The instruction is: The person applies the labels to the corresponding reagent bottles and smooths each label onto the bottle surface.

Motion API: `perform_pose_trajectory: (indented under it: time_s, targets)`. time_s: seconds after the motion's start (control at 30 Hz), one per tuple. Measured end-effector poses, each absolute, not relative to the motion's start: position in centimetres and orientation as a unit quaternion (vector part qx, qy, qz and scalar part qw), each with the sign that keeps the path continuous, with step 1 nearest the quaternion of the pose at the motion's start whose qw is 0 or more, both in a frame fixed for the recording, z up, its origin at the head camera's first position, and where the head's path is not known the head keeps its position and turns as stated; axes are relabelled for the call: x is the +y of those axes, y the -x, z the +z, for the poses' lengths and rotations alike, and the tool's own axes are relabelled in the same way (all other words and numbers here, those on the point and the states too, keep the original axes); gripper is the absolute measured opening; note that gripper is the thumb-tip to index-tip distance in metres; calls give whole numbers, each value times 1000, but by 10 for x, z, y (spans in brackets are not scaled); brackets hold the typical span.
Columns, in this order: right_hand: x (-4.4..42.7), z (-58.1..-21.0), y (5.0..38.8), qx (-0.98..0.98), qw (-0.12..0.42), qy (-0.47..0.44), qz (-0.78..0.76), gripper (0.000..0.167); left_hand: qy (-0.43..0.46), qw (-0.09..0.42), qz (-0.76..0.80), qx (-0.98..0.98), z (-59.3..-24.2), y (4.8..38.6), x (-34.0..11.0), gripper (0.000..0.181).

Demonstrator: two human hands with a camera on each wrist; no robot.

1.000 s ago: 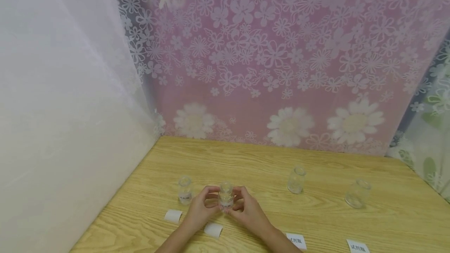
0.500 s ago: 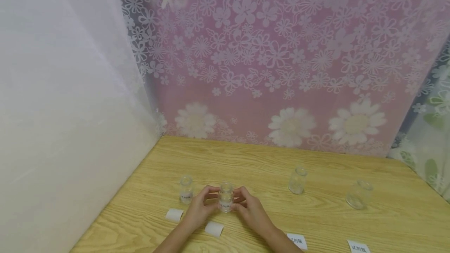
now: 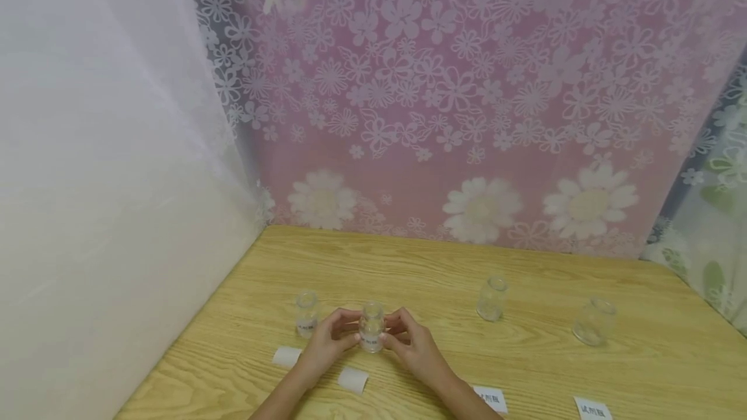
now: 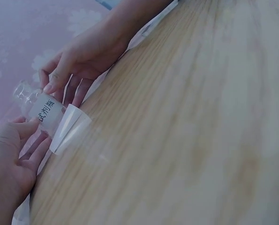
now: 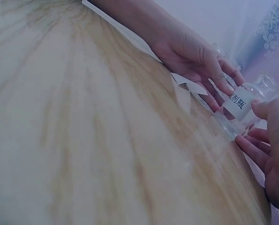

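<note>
A small clear glass bottle [image 3: 371,327] stands upright between both hands, with a white label of black characters around its lower front. My left hand [image 3: 328,344] grips its left side, thumb on the label's edge. From the right my right hand [image 3: 417,349] grips it, thumb tip at the label's other end. In the left wrist view the label [image 4: 45,108] lies against the glass, fingers curled behind the bottle. The right wrist view shows the same label [image 5: 239,102] between the two thumbs.
A labelled bottle [image 3: 306,314] stands to the left. Two unlabelled bottles [image 3: 493,299] [image 3: 594,323] stand to the right. Curled white paper pieces [image 3: 287,356] [image 3: 353,380] lie near the left forearm; printed labels [image 3: 490,398] [image 3: 592,409] lie at the front right of the wooden table [image 3: 432,271].
Both thumbs have moved from low on the bottle up to the label's two ends. The bottle has turned slightly, its printed characters shifting left. Both hands still hold it.
</note>
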State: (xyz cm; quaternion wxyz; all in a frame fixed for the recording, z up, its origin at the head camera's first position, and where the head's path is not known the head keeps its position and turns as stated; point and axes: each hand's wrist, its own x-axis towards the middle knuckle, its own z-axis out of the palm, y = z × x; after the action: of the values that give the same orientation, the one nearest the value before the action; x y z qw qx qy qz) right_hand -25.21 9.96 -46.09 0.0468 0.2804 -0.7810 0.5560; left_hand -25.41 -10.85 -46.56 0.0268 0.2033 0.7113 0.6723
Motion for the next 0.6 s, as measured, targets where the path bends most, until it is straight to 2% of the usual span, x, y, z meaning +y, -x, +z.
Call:
perform_pose_trajectory:
  time_s: [0.37, 0.6]
  targets:
    - [96, -433, 236, -777, 31, -267, 570, 21, -198, 57, 700, 684, -463, 252, -111, 36]
    - [98, -448, 244, -787, 24, -264, 558, 30, -205, 25, 675, 708, -457, 250, -107, 34]
